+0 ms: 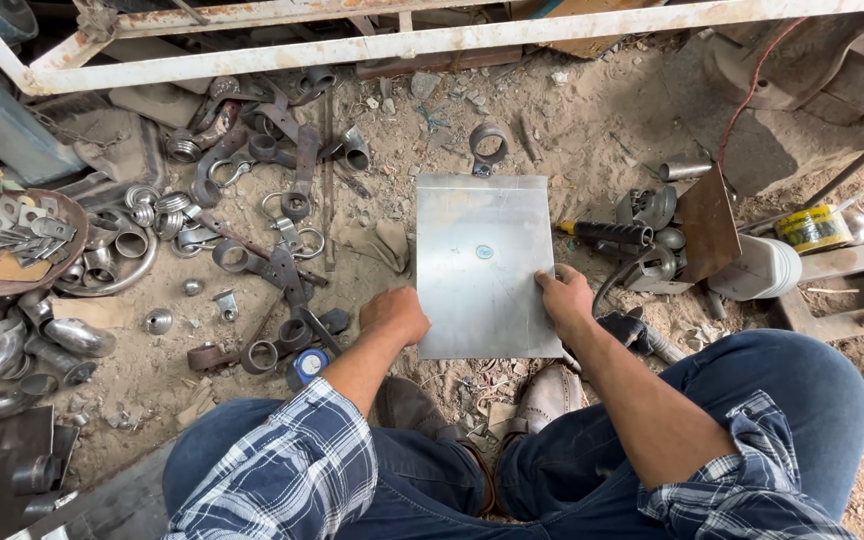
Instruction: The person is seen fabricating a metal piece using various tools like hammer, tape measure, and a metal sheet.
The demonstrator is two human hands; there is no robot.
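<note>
I see both hands closed on the near edge of the flat metal sheet (pixel 483 262), left hand (pixel 395 314) and right hand (pixel 565 296) at opposite corners, steadying it level on the sandy ground (pixel 572 130).

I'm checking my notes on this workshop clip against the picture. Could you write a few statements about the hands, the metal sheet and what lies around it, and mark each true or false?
1. Both hands touch the metal sheet. True: the left hand is at its lower left edge, the right hand at its right edge.
2. The sheet leans upright against the white frame. False: it lies flat on the sandy ground.
3. Metal rings and clamps lie left of the sheet. True.
4. The roll of yellow tape sits on the sheet. False: it lies off to the far right.
5. The person wears gloves. False: both hands are bare.
</note>
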